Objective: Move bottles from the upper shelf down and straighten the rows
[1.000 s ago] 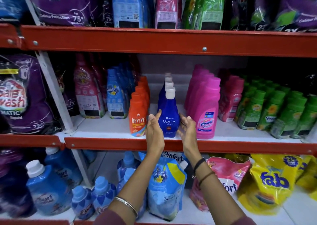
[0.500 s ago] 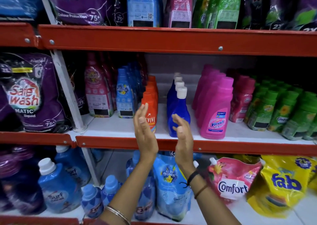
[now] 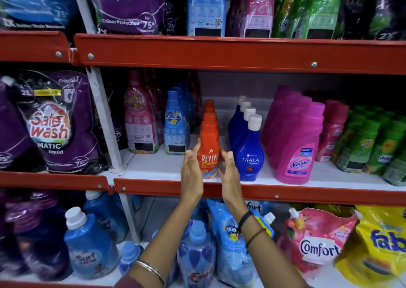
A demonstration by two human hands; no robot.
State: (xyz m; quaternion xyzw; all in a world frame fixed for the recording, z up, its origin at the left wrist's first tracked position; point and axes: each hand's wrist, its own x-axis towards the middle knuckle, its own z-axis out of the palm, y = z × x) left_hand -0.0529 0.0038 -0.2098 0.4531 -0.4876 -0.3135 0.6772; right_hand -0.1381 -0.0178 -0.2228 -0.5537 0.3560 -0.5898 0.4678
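Observation:
On the middle shelf [image 3: 153, 171] stand front-to-back rows of bottles. The front orange Revive bottle [image 3: 208, 147] heads a row of orange bottles [image 3: 209, 111]. My left hand [image 3: 191, 173] lies against its left side and my right hand [image 3: 229, 173] against its right side, fingers straight, so the bottle is clasped between them. Just to the right runs a row of blue Ujala bottles [image 3: 248, 153] with white caps, then pink Vanish bottles [image 3: 296, 147]. The upper shelf [image 3: 219, 52] carries blue, pink and green refill packs [image 3: 206, 8].
Left of the orange row are light blue [image 3: 175, 127] and pink Comfort bottles [image 3: 140, 125]; green bottles [image 3: 373, 142] fill the far right. Purple Safe Wash pouches [image 3: 55, 125] sit beyond the white upright [image 3: 103, 120]. The bottom shelf has blue bottles and Comfort and Fab pouches.
Both hands left the front blue Ujala bottle, lifted back off the shelf, and moved left onto the front orange Revive bottle. The view has shifted closer and a little left.

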